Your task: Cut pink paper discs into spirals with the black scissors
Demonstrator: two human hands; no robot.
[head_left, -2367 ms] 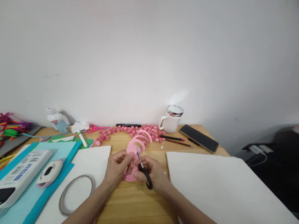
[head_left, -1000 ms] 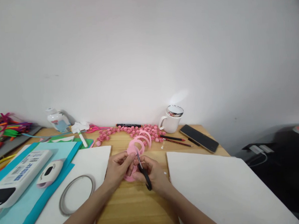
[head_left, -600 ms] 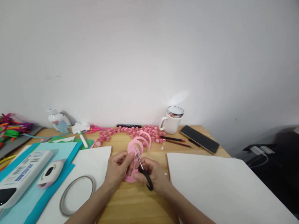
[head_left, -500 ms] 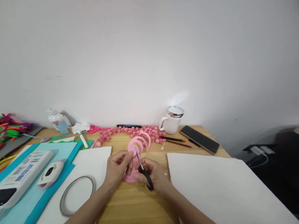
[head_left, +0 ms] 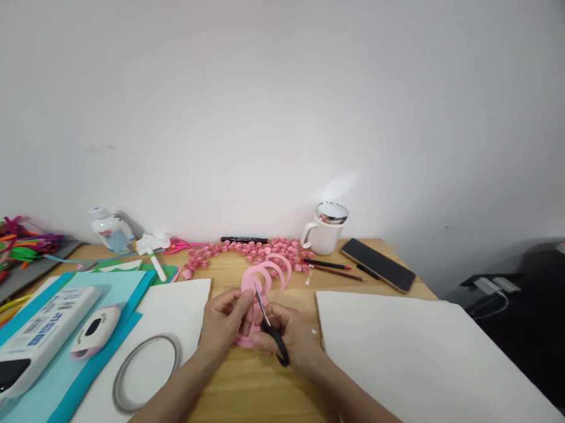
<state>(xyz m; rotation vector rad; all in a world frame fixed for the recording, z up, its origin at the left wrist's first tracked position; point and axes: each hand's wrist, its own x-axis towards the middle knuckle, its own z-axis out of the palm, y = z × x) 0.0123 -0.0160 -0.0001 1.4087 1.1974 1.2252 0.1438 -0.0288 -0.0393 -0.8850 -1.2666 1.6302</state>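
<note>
- Over the middle of the worktop (head_left: 254,402), a pink paper spiral (head_left: 249,285) is held in my left hand (head_left: 223,320), thumb and fingers pinched on it, its loops reaching toward pink paper rosettes (head_left: 284,246).
- My right hand (head_left: 289,332) is closed round black-handled scissors (head_left: 279,347), blades at the paper.
- The spiral looks light, limp and easily torn; its broad part seems the best hold.
- White boards (head_left: 413,350) edge both sides; room to move lies nearest me.
</note>
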